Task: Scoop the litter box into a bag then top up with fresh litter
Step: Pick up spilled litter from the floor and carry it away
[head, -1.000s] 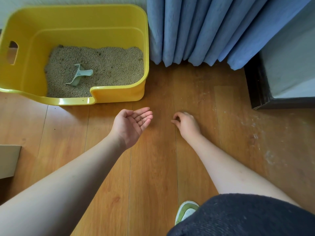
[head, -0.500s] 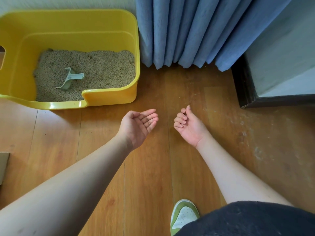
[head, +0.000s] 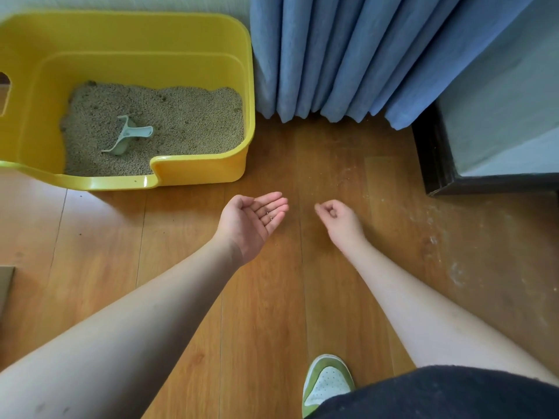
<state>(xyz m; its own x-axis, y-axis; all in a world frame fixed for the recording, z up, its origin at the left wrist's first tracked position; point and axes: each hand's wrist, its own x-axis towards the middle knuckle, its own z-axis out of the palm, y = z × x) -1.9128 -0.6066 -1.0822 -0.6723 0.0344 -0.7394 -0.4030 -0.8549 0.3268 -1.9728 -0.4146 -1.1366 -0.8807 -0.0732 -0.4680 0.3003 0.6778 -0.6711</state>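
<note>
left hand (head: pixel 252 220) cupped palm-up, perhaps cradling litter grains; right hand (head: pixel 338 217) pinched, contents unclear; litter box (head: pixel 196 172) far left.

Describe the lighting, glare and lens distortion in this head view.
Head view: soft daylight, brighter on the right hand than on the left hand, whose forearm lies in shade; a pale sheen washes the floor at left; small glints on the litter box front rim; wide-angle bending curves the box edges and curtain; focus is mostly sharp, softer toward the corners.
</note>
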